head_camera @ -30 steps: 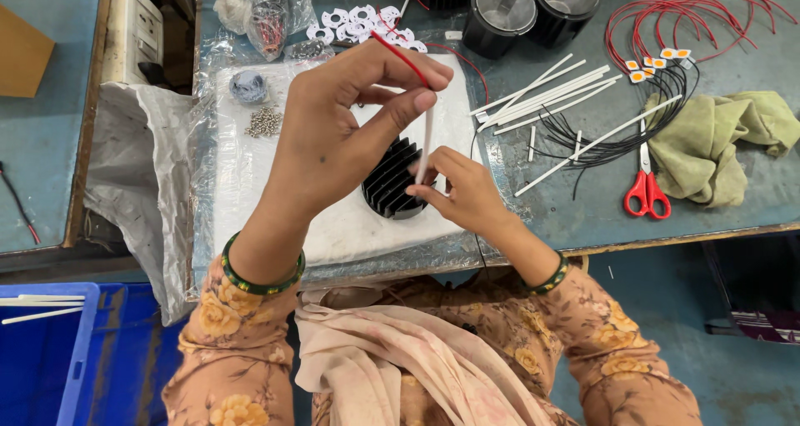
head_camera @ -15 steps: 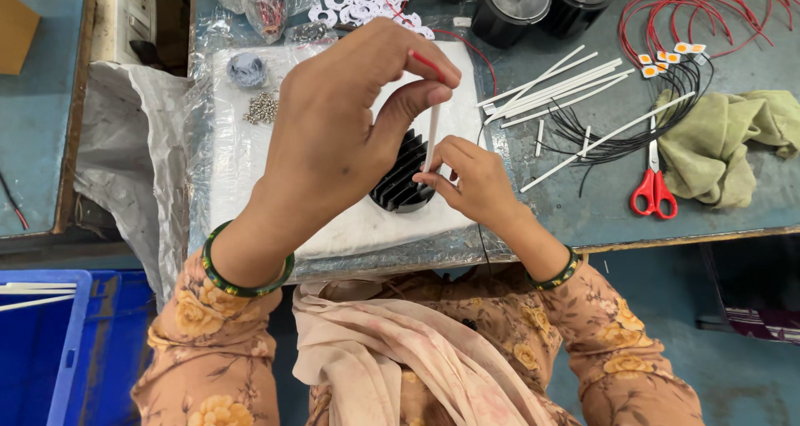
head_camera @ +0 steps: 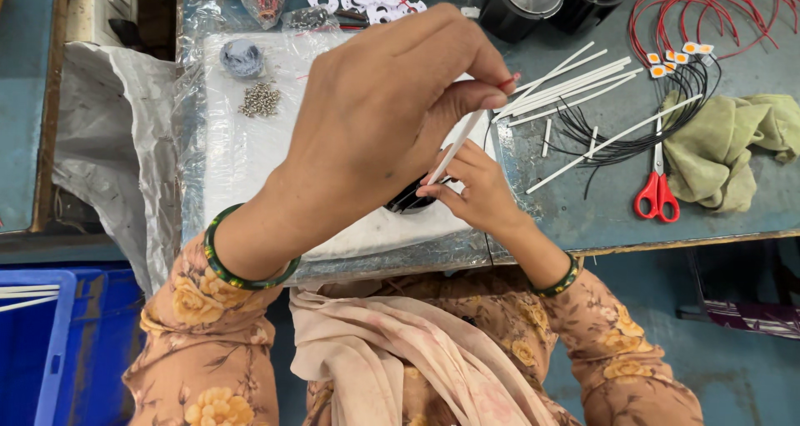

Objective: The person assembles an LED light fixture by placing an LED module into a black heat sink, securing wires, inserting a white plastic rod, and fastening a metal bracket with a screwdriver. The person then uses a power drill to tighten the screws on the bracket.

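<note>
Blue-grey metal bench (head_camera: 583, 218) carries a white pad under clear plastic film (head_camera: 250, 151), on which the work is done. Left hand (head_camera: 392, 126), raised close to the camera, pinches the upper end of a thin white sleeve (head_camera: 457, 147) between thumb and fingertips, the fingers closed on it; a red tip shows just past the thumb. Right hand (head_camera: 475, 189) lies lower on the pad, its fingers closed around the sleeve's lower end, beside a black finned part (head_camera: 408, 201) that is largely hidden under both hands.

The sleeve's long axis runs on a diagonal, from lower left at the right hand to upper right at the left thumb, red tip pointing up and away from the person. It appears light, narrow and somewhat flexible, likely to bend or kink if squeezed mid-length, so a hold near each end, as shown, suits it best; its smooth surface may slip in a loose pinch.

To the right lie more white sleeves (head_camera: 567, 80), a bundle of black wires (head_camera: 617, 134), looped red wires (head_camera: 708, 9), a green cloth (head_camera: 725, 151) and red-handled scissors (head_camera: 658, 189). A small heap of screws (head_camera: 260, 99) rests at the pad's far left.
</note>
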`<state>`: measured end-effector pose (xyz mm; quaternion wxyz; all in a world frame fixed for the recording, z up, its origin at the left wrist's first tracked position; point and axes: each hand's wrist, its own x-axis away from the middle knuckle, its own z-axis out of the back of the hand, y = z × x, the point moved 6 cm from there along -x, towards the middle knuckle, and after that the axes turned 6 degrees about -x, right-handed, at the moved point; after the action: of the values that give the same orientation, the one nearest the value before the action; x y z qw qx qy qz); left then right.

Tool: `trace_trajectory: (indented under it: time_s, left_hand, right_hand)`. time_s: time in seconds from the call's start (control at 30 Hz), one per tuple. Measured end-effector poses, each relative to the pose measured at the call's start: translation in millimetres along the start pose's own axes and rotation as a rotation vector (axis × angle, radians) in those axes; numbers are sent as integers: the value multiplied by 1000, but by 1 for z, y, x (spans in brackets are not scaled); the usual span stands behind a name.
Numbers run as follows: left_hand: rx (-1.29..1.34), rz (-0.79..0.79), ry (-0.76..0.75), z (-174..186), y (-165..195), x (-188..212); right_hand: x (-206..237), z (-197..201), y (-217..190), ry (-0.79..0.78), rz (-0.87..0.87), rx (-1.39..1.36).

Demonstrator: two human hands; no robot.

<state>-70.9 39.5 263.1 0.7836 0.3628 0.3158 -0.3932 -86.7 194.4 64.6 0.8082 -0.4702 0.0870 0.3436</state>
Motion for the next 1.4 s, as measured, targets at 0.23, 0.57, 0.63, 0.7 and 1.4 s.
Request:
trace_trajectory:
  time_s: [0.23,0.57,0.63,0.7,1.4]
  left_hand:
    - [5,0,-11,5,1,3]
    - [140,186,60,11,-69,24]
    - [282,374,72,11,-109,36]
    - [361,499,96,8,-147,49]
    - [870,1202,135,-75,-231,98]
  right_hand:
    - [-1,5,4,-140,16,-70]
    - [20,3,17,39,124,-26]
    - [19,1,19,-61,216,21]
    - [15,-6,25,-164,245,38]
    - [-22,-27,32,-388,256,11]
